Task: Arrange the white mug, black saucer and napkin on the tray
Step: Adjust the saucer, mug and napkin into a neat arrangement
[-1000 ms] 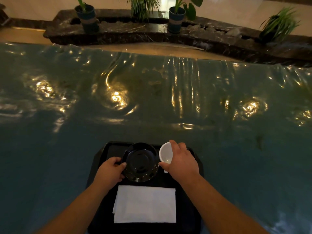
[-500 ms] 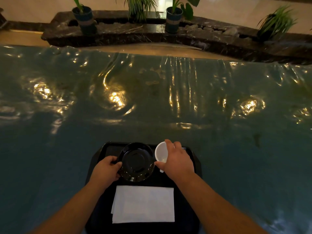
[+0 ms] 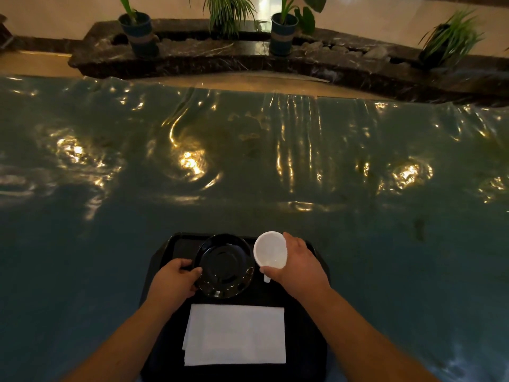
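On black plastic tray (image 3: 162, 260), 12 o'clock end: left hand (image 3: 172, 283) pinches glossy black round saucer (image 3: 224, 266) rim. Right hand (image 3: 298, 264) grips white ceramic mug (image 3: 270, 249), now shifted slightly right, mouth tipped toward camera. White folded napkin (image 3: 234, 334) flat at 6 o'clock. Mug-on-saucer seating likely pending.

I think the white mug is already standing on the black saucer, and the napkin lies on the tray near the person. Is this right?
Not quite. The head view shows the white mug beside the black saucer, held in the right hand, not on it. The napkin does lie on the tray near the person.
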Demonstrator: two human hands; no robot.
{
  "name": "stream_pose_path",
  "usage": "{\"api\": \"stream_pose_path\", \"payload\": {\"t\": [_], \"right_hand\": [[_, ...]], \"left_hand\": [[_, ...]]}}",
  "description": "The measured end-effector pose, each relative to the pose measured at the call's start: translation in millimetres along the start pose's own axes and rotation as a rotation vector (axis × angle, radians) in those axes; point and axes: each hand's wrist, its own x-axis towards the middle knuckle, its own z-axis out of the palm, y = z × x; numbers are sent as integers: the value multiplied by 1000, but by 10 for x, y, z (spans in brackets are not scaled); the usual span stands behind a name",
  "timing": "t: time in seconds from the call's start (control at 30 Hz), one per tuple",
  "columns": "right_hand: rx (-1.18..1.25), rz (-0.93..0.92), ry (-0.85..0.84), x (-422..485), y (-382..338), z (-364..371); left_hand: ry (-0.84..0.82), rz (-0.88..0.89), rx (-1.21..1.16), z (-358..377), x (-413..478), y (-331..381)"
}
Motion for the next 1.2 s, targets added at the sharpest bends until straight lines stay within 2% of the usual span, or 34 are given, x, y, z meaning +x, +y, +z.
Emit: {"api": "stream_pose_path", "payload": {"t": [0.27, 0.47, 0.6, 0.7, 0.8, 1.0, 1.07, 1.13, 1.2], "right_hand": [[30, -27, 25, -37, 63, 46], [-11, -42, 41, -60, 53, 52], [-40, -176, 168, -329, 113, 81], [-85, -339, 229, -584, 262, 176], [-141, -397, 180, -774, 405, 308], [-222, -273, -125, -826, 467, 394], [-230, -253, -155, -804, 483, 446], [-294, -289, -114, -814, 524, 497], [-321, -382, -63, -853, 567, 567]], "left_hand": [[-9, -38, -32, -34, 69, -56], [26, 0, 79, -29, 43, -39], [162, 181, 395, -92, -176, -33], [98, 370, 499, -100, -411, -106], [13, 514, 614, -131, -545, -262], [-121, 567, 732, -139, -507, -533], [-97, 600, 815, -121, -477, -588], [16, 756, 906, -94, -447, -653], [48, 941, 925, -66, -455, -730]]}}
